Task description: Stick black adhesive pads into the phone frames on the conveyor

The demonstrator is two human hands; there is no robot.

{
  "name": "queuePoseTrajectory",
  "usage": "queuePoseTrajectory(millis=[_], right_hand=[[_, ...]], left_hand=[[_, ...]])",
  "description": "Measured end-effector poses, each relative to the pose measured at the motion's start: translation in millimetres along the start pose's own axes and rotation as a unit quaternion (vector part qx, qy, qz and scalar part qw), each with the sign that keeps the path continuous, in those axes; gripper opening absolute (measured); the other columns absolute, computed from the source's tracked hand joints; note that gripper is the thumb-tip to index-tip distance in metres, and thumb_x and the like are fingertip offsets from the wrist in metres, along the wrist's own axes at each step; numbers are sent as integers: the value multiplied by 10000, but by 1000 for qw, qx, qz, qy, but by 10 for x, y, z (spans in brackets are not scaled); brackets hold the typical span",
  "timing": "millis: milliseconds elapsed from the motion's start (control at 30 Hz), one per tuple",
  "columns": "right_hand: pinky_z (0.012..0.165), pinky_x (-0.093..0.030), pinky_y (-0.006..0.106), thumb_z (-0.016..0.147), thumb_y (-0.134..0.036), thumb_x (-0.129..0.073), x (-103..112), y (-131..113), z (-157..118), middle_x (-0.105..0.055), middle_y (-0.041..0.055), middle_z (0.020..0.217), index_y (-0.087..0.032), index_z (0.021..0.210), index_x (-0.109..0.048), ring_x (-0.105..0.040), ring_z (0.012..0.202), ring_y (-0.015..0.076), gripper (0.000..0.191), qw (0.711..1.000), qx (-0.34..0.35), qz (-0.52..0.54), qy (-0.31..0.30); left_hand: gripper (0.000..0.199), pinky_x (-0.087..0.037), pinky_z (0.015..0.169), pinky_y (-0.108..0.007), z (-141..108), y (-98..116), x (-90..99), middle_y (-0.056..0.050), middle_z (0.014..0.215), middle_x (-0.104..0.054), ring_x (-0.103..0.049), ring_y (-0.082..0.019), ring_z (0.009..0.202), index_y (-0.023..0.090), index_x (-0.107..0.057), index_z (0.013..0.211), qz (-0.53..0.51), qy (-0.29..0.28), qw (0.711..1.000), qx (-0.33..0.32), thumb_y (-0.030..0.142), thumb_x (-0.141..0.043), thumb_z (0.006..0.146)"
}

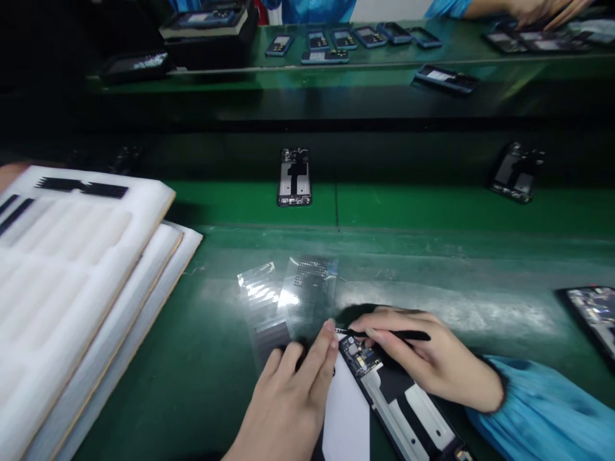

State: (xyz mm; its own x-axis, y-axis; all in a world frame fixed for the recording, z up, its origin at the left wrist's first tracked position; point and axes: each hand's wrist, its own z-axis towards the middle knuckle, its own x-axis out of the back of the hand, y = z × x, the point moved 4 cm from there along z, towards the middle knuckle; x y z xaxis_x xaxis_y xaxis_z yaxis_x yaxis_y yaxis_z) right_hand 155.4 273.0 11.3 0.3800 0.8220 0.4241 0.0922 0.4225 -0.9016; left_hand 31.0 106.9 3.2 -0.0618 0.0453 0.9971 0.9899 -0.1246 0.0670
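Observation:
My left hand (293,397) is closed at the edge of a white sheet (348,410), its index fingertip at the sheet's top corner. In my right hand (427,352) is a pair of black tweezers (403,334), held like a pen. The tweezers' tips meet the sheet's corner by my left fingertip; any small piece between them is too small to make out. An opened phone body (408,403) lies slanted under my right hand, its circuit board showing at the top end. Just beyond my left hand lie clear plastic sheets (307,288) with small dark pieces.
White foam trays (96,256) are stacked at the left. Phone bodies sit on the green belt, one in the middle (295,177) and one farther right (517,171). Another phone body (596,320) is at the right edge. Across the raised shelf, a co-worker's hands (538,13) touch phone parts.

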Motion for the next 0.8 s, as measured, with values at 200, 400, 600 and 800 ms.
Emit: queuePoseTrajectory(millis=[200,400,600,800], right_hand=[[803,-629,283,1017,-259,-516,-40,132,-109,-789,95,1108,-196,1174,-746,-773,917,205,285,994,-44,23,100],[503,-573,213,1012,-398,-556,-12,249,-278,-749,35,671,-157,1095,-761,-660,482,124,328,970,-131,154,135],[567,-606,248,1022,-389,-537,-87,274,-339,-733,43,649,-140,1117,-746,-713,569,160,338,971,-134,168,104],[491,-579,224,1016,-369,-533,-84,216,-298,-763,52,711,-138,1104,-742,-664,501,132,324,979,-135,126,90]], left_hand=[[745,-537,732,-367,-19,23,-38,-234,1581,-373,-593,-234,910,134,-369,1529,8,13,1000,27,-57,-411,810],[762,-525,1005,-417,-200,-25,15,-138,1593,-397,-577,-236,1213,164,-289,1562,-51,48,990,118,-100,-318,848],[587,-533,944,-251,-417,-31,190,-101,1300,-615,-612,-173,1110,255,-387,1530,-191,152,948,207,75,-472,978],[560,-526,926,-227,-526,-14,171,-69,1323,-600,-615,-167,1096,286,-517,1451,-251,189,918,242,44,-515,945]])
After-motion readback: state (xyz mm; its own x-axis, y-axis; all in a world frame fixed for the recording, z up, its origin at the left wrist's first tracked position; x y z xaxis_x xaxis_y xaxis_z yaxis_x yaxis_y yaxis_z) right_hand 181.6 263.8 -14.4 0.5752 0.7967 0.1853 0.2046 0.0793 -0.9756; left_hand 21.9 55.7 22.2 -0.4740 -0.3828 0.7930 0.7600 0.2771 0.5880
